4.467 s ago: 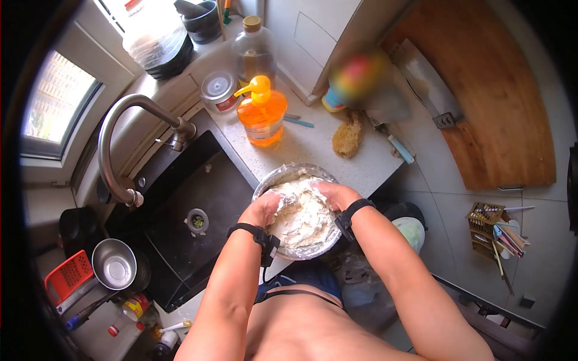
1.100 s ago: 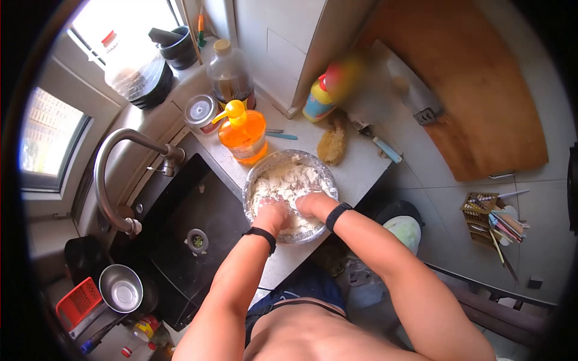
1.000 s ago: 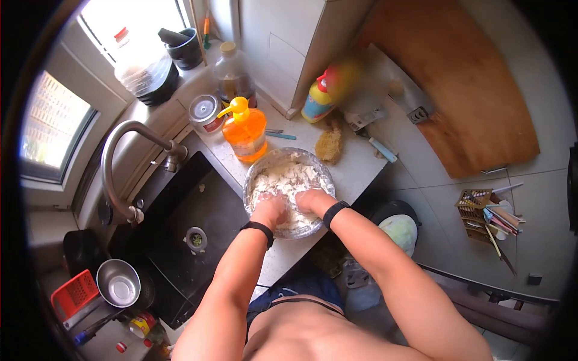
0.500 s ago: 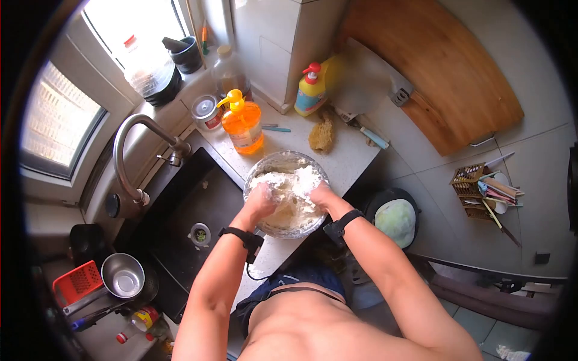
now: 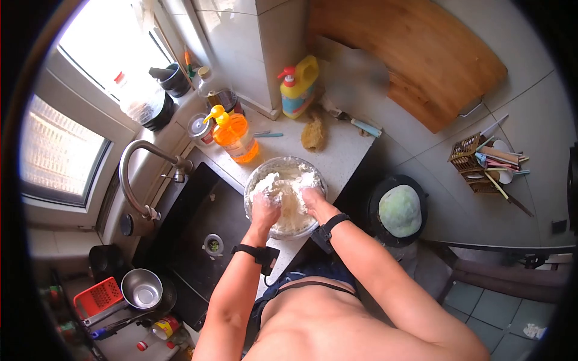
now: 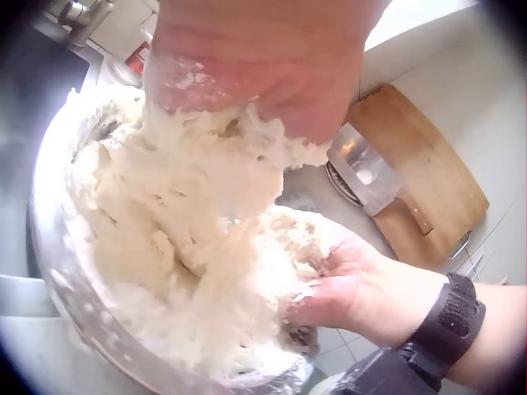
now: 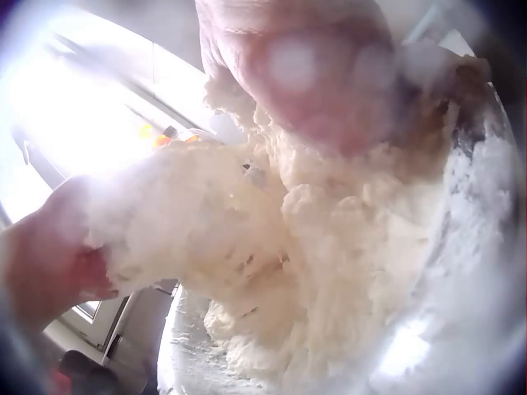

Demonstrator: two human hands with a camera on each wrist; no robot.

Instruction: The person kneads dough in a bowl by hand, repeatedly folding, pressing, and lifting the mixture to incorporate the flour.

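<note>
A metal bowl [image 5: 248, 212] coated with flour stands on the counter corner, with pale, sticky dough [image 5: 289, 210] inside. At its left side my left hand [image 5: 265, 209] grips a clump of dough; in the left wrist view dough [image 6: 189, 197] covers the fingers of that hand [image 6: 255, 74]. My right hand [image 5: 312, 198] grips dough at the right side, its thumb showing in the left wrist view. Dough stretches between both hands in the right wrist view, where the right hand [image 7: 313, 74] is above and the left hand [image 7: 58, 255] is at the left edge.
Left of the bowl is a black sink [image 5: 211, 204] with a curved faucet [image 5: 123, 174]. Behind the bowl stand an orange pump bottle [image 5: 236, 139], a yellow bottle [image 5: 296, 96] and a brown sponge [image 5: 313, 135]. A lidded-looking black container [image 5: 373, 210] with a pale green mound is at the right.
Both hands have lifted dough at the bowl's sides, leaving its middle more exposed than half a second ago. The head view has turned, shifting the surroundings.
</note>
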